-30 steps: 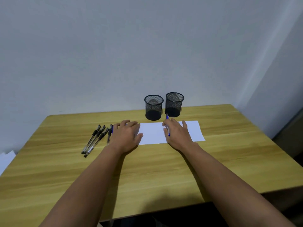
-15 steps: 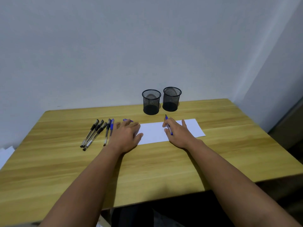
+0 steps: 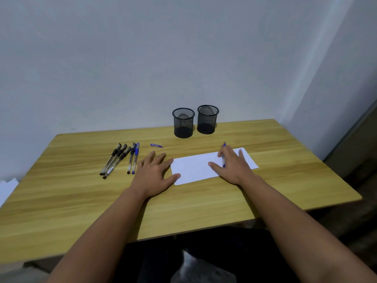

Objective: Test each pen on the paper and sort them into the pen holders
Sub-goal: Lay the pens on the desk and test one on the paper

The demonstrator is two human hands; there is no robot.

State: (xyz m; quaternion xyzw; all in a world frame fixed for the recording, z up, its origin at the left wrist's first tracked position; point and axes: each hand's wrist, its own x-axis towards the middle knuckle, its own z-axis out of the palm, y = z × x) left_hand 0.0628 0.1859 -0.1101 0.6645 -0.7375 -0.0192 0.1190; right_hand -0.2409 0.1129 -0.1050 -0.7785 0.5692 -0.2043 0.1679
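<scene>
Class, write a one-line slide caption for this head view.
Right hand holds a blue pen on the paper; left hand rests flat beside it.

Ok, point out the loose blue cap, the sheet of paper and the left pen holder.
blue cap (image 3: 156, 145): head view, middle of the cap.
paper (image 3: 193, 167): head view, bare middle of the sheet.
left pen holder (image 3: 183, 124): head view, front mesh wall.

Single view, head-worn wide-angle camera. Position: above the near edge of the wooden table (image 3: 204, 205), looking forward and down. Field: both forearms entering from the bottom, the whole tabletop at close range, the pale wall (image 3: 163, 58) behind filling the upper half. No second view; no overlap to record.
</scene>
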